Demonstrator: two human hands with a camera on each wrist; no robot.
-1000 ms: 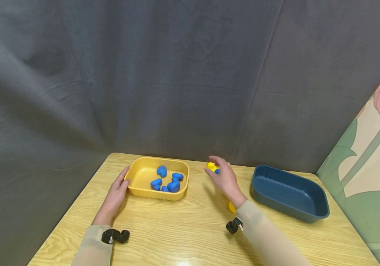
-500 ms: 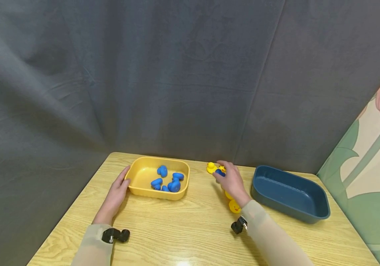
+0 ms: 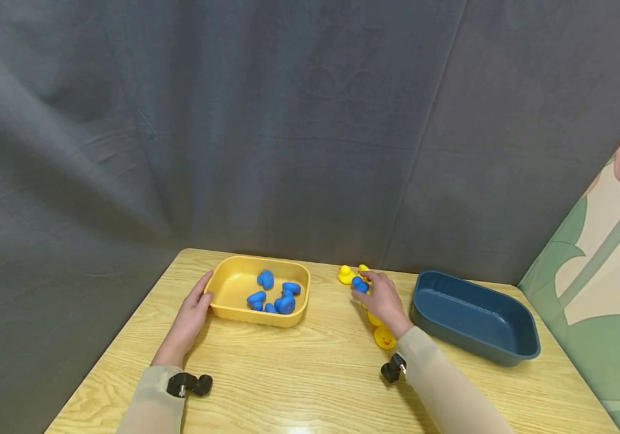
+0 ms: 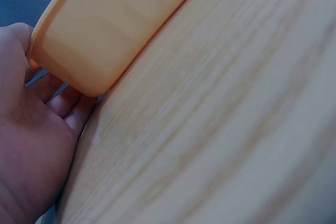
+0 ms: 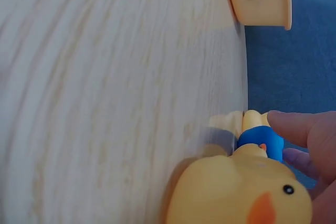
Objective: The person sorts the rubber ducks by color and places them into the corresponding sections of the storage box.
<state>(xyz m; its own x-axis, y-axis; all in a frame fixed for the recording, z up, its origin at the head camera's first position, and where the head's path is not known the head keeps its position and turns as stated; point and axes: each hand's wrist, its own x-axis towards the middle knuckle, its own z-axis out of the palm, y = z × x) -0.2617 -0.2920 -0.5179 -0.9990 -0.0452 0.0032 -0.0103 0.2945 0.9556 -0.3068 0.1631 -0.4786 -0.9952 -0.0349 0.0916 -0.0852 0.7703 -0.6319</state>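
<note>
Yellow ducks are crowded in before and behind the blue duck on the table, its facing and long axis unreadable; it's flanked by the right hand's curved, part-spread fingers, whether pinched can't be told. The yellow tray is gripped by the left hand.

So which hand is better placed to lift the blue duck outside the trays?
Right, I'd judge: the right hand has its fingers at the blue duck, while the left hand is farther off, holding the yellow tray.
</note>
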